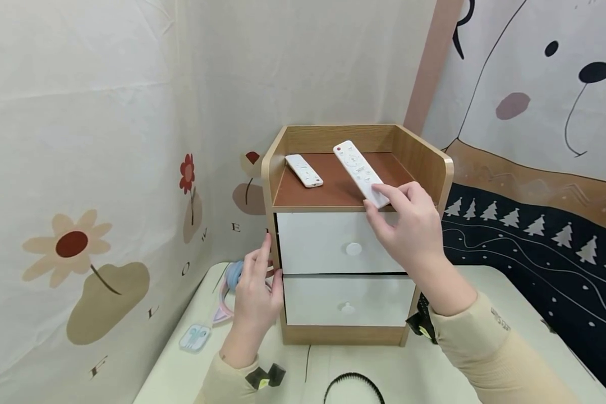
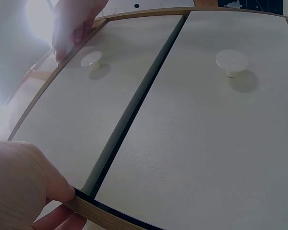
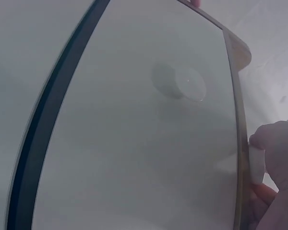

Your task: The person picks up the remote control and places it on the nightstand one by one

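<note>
A small wooden cabinet [image 1: 344,335] with two white drawers stands on the table, its top an open tray with a brown base. My right hand [image 1: 409,227] pinches the near end of a long white remote control [image 1: 356,165], tilted over the tray's front edge; whether its far end touches the base is unclear. A shorter white remote control [image 1: 304,171] lies at the tray's left. My left hand [image 1: 256,297] rests against the cabinet's left side with fingers extended. In the left wrist view its thumb [image 2: 62,189] touches the front edge.
Left of the cabinet lie boxed white earphones [image 1: 195,338] and a pink and blue item [image 1: 227,294], partly behind my left hand. A black toothed headband [image 1: 353,377] lies in front. Round white knobs [image 1: 353,248] stick out from the drawers. Printed cloth hangs behind.
</note>
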Motion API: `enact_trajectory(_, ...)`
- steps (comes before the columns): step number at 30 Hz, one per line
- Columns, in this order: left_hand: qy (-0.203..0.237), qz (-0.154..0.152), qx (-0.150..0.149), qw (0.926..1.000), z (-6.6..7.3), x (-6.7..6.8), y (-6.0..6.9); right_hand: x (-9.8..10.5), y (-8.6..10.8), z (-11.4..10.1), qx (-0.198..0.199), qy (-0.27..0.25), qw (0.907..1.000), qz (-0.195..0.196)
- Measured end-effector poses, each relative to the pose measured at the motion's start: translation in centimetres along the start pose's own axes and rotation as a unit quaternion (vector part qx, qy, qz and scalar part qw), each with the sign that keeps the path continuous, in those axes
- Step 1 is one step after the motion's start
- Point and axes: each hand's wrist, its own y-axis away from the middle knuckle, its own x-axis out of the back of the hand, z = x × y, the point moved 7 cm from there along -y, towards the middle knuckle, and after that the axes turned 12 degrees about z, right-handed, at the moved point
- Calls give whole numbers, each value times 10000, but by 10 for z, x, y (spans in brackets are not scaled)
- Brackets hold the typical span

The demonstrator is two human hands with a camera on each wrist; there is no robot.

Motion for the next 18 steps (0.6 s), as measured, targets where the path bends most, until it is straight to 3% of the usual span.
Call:
enact_trajectory(4,23,-7,30,10000,-3,-2,1,-9,-4,2,-307,118,9990,-286)
enact_trajectory(7,27,-14,24,10000,-2,-2,1,-12,-11,3,-777,294,9937,-752)
enact_trajectory(12,22,33,-5,10000,0,0,-1,-21,-25,7,-1529,566,9712,-1741)
enact_trajectory(18,33,-2,37,10000,0,0,0,-30,-37,12,-1849,562,9482,-2519)
